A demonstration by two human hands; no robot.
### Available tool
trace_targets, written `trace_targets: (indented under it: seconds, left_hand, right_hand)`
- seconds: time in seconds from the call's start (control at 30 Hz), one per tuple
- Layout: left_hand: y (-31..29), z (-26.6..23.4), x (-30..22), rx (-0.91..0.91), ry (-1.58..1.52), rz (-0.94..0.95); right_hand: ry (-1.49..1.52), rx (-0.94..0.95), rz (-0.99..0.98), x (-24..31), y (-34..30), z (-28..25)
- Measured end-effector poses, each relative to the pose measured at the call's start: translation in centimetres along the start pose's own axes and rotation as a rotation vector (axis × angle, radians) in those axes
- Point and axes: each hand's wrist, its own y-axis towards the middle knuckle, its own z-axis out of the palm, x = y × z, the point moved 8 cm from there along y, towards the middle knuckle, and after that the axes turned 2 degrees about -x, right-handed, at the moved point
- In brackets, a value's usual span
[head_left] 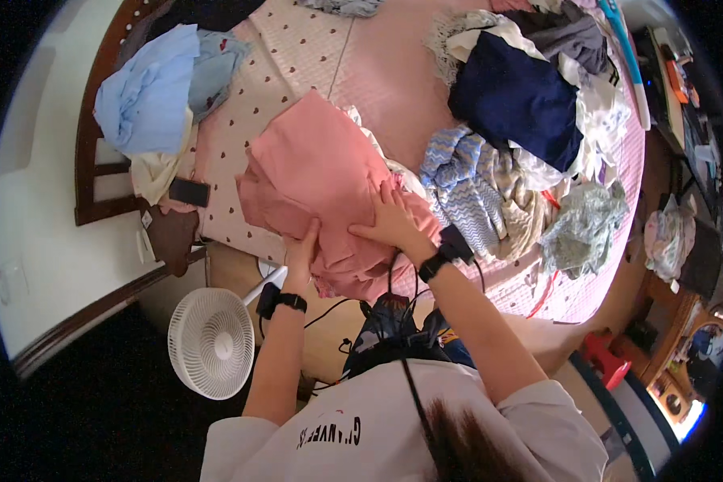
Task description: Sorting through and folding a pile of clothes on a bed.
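Note:
A pink garment (317, 153), loosely folded with rumpled lower layers, lies on the bed's near edge in front of me. My left hand (300, 247) is at its lower left edge, thumb on top and the other fingers mostly hidden in the fabric, apparently gripping it. Flat on the garment's right part rests my right hand (392, 221), its thumb and fingers spread. Some white cloth (406, 173) shows from beneath the garment's right side.
Light blue clothes (149, 92) and a dark phone (189, 192) lie at the left. To the right are a navy garment (514, 100), a blue-white zigzag cloth (462, 181) and a pale green crumpled one (586, 229). A white fan (211, 344) stands beside my left forearm.

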Motion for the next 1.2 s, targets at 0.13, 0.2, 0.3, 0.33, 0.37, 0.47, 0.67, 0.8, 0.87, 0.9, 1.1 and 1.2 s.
trace_targets:
  seconds: [0.13, 0.2, 0.3, 0.33, 0.37, 0.47, 0.67, 0.8, 0.87, 0.9, 1.1, 1.2]
  left_hand:
    - [1.4, -1.0, 2.6, 0.028, 0.157, -0.007]
    - [0.9, -1.3, 3.8, 0.144, -0.149, -0.185]
    - [-1.0, -1.0, 0.2, 0.179, -0.099, -0.061]
    - [-1.3, -1.6, 0.1, 0.187, -0.095, -0.064]
    - [-1.5, -2.4, -0.3, 0.143, -0.069, -0.019]
    - [-1.7, -6.3, 0.4, -0.005, -0.082, -0.059]
    - [-6.3, -6.4, -4.0, -0.268, -0.038, -0.054]
    - [-8.3, -7.3, -6.4, -0.409, 0.098, 0.354]
    - [-10.5, -3.2, -8.5, -0.344, 0.094, 0.388]
    - [-12.1, -0.6, -10.2, -0.287, 0.097, 0.418]
    - [-16.7, 16.5, -10.8, 0.342, 0.040, 0.095]
    - [-18.9, 23.3, -8.8, 0.500, -0.192, -0.334]
  right_hand:
    - [-0.173, 0.011, 0.001, -0.2, 0.2, -1.0]
    - [0.229, 0.171, -0.076, 0.3, 0.4, -3.3]
    - [0.626, -0.283, 0.259, -9.8, -0.8, -4.9]
    - [0.364, -0.439, 0.327, -12.5, -1.8, -6.3]
    - [0.092, -0.587, 0.398, -14.4, -3.4, -7.9]
    - [-0.221, -0.790, 0.603, -16.7, -7.9, -11.0]
    - [0.319, -0.395, 0.927, -28.0, -14.3, -7.0]
    - [0.729, -0.284, 0.523, -23.9, -11.5, -3.4]
    - [0.908, -0.310, 0.309, -18.7, -11.4, -5.6]
    - [1.089, -0.325, 0.230, -17.5, -11.4, -6.2]
    - [1.307, -0.138, -0.162, -10.6, -13.1, -14.6]
    - [0.958, -0.161, -0.481, -6.3, -16.9, -19.0]
